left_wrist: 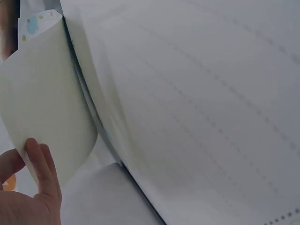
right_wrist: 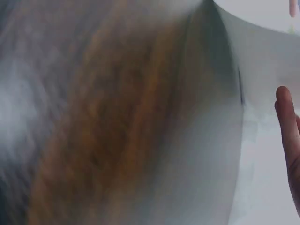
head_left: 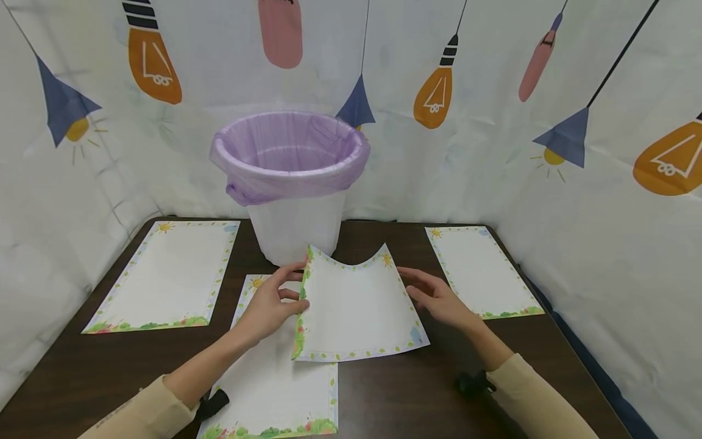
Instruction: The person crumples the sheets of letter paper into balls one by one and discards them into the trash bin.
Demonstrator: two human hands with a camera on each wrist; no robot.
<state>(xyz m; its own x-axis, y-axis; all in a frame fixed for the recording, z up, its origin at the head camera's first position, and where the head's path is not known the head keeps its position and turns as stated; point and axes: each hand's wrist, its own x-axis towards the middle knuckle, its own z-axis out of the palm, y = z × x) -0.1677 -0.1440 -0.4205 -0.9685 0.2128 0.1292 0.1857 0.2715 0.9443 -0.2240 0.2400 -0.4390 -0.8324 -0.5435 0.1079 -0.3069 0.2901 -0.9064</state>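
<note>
A bordered sheet of paper bows between two hands

At the centre of the frame, a sun-and-leaf-bordered sheet of paper is held up, turned sideways: its bush-printed strip runs down the left edge and its sun sits at the upper right. The left hand pinches the left edge. The right hand meets the opposite edge with fingers extended and loosely apart. The far edge dips between raised corners, probably because light pressure from both sides curves the page, which would stop it flopping.

It overlaps a matching lower sheet on the brown table. Two more lie flat at left and right, likely spread apart so each stays reachable. The white bin stands upper left of centre; its purple liner folds over the rim, presumably to hold the bag open.

The head view shows the printed face; the left wrist view adds the plain underside, with left-hand fingers against it. The right wrist view shows one finger upright before the grey underside; its brown streaks are too blurred to identify.
</note>
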